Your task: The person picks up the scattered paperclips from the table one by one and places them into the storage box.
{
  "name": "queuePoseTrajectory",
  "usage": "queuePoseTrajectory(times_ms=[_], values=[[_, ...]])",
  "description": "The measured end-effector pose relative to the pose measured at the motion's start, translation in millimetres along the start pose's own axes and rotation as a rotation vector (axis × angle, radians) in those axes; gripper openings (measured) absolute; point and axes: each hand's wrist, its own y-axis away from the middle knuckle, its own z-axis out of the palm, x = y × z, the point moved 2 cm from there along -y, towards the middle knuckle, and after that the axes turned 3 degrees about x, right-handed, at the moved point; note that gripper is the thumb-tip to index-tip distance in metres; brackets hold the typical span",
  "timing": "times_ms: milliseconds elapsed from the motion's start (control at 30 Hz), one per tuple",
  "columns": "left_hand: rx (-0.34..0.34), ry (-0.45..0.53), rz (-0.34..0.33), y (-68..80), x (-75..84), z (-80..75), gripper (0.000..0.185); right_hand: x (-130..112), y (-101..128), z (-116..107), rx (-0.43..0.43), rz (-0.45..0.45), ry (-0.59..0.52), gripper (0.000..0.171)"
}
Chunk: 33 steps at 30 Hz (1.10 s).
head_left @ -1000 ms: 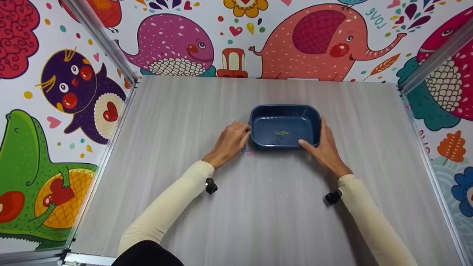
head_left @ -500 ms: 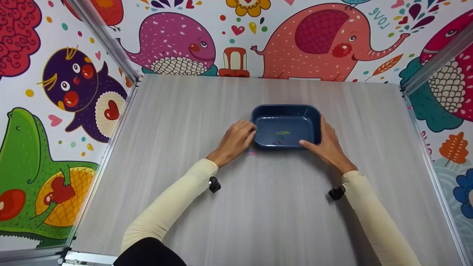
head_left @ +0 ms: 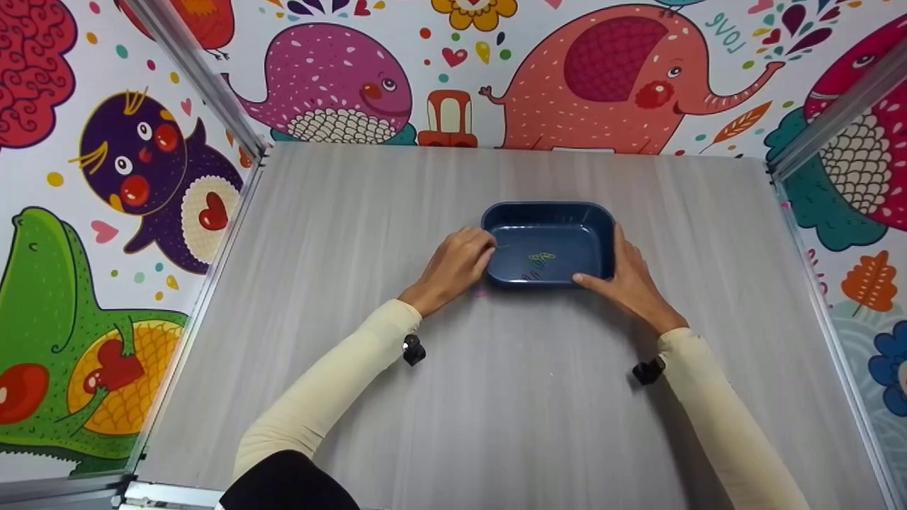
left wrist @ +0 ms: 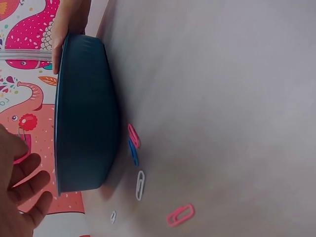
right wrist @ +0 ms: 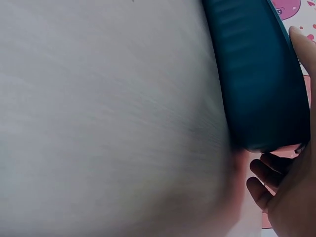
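A dark blue plastic box sits on the table, with several coloured paper clips lying on its floor. My left hand is at the box's left rim, its fingertips just over the edge. Between thumb and finger it pinches a thin paper clip, whose end points into the box. My right hand holds the box's right end, thumb on the front rim and fingers along the outer side. In the right wrist view its fingertips curl at the end wall.
Beside the box's left end lie loose paper clips: a pink clip, a white clip, a blue clip and others. Printed cartoon walls and metal rails border the grey table.
My left hand has moved a little to the right, bringing the pinched paper clip over the box's left rim. The right hand keeps its hold on the box.
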Motion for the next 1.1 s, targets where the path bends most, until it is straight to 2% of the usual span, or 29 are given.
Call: queuePoseTrajectory(times_ms=[333,633,900,1100], values=[[-0.013,-0.054,0.058,-9.4,2.2,3.9,0.012,-1,-3,-2,0.015,-0.013,0.019,0.133],[-0.094,-0.068,0.087,-20.9,6.6,7.7,0.015,0,-2,0,0.009,-0.019,-0.008,0.131],[-0.2,-0.081,0.126,-34.2,10.5,14.1,0.017,2,-2,0,0.004,-0.002,-0.031,0.132],[-0.24,-0.09,0.136,-41.4,10.7,18.9,0.017,1,0,0,-0.01,0.002,-0.036,0.132]])
